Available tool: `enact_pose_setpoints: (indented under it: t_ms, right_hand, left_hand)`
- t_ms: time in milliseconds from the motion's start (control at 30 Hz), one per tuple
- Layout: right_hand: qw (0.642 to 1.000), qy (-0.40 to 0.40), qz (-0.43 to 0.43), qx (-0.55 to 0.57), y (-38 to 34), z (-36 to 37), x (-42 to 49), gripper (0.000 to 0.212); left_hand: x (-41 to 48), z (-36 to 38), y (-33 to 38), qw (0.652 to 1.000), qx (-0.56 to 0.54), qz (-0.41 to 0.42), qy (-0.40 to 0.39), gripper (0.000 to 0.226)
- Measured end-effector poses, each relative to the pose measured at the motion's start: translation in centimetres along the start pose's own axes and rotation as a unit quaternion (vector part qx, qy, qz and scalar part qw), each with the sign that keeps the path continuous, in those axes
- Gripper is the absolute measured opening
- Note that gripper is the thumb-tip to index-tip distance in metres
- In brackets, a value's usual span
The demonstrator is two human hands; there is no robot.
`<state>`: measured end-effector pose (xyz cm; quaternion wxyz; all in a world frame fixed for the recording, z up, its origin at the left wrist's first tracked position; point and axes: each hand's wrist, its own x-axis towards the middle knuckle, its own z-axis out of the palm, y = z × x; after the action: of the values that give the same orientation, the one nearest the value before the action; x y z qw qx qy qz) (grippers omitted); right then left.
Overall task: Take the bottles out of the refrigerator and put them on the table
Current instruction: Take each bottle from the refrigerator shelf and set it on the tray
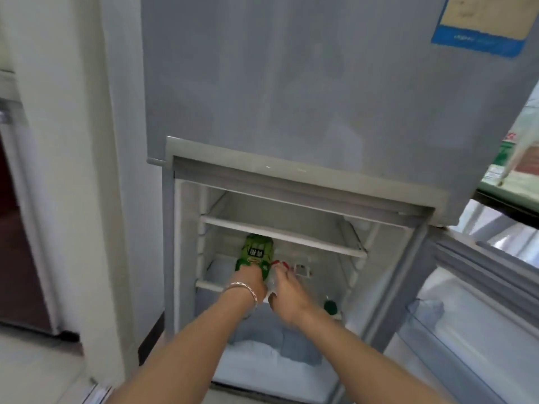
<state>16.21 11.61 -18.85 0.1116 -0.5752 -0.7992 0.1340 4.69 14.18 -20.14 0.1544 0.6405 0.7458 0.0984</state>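
Observation:
The grey refrigerator [291, 97] stands in front of me with its lower compartment open. On the middle shelf [210, 285] stands a green-labelled bottle [256, 252]; my left hand [250, 282], with a silver bracelet on the wrist, is closed around its lower part. Beside it my right hand [287, 293] grips a clear bottle [274, 282] with a red-and-white label, mostly hidden by the fingers. A dark green bottle cap [330, 307] shows lower right, just behind my right wrist.
The open fridge door [481, 301] swings out to the right with shelf bins. An upper white shelf [280, 234] sits above the bottles. A crisper area with pale bags [262, 345] lies below. A white wall and doorway are at left.

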Motion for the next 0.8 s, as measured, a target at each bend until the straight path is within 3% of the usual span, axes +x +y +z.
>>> enact_pose_setpoints:
  t_ms: [133, 267, 400, 567, 700, 800]
  right_hand:
    - [0.999, -0.009, 0.005, -0.032, 1.7, 1.3, 2.7, 0.062]
    - [1.0, -0.018, 0.004, -0.024, 3.0, 2.4, 4.1, 0.063]
    - [1.0, -0.007, 0.007, -0.005, 3.7, 2.8, 4.5, 0.061]
    - [1.0, -0.007, 0.015, 0.013, 3.7, 2.7, 4.2, 0.064]
    - [0.999, -0.012, 0.032, 0.006, 3.2, 2.1, 3.1, 0.066]
    - [0.999, -0.004, 0.04, 0.003, 2.2, 1.2, 1.8, 0.064]
  left_hand:
    - [3.4, 2.4, -0.6, 0.987, -0.086, -0.133, 0.033, 0.046]
    - [6.2, 4.6, -1.1, 0.956, -0.212, -0.2, 0.029, 0.062]
    - [7.5, 6.3, -1.4, 0.972, -0.183, -0.149, -0.012, 0.034]
    - [7.1, 6.2, -2.2, 0.968, -0.197, -0.155, 0.002, 0.03]
    - [5.0, 2.7, -1.7, 0.949, -0.243, -0.177, 0.098, 0.03]
    - [2.7, -1.3, -1.7, 0.951, -0.195, -0.161, 0.179, 0.04]
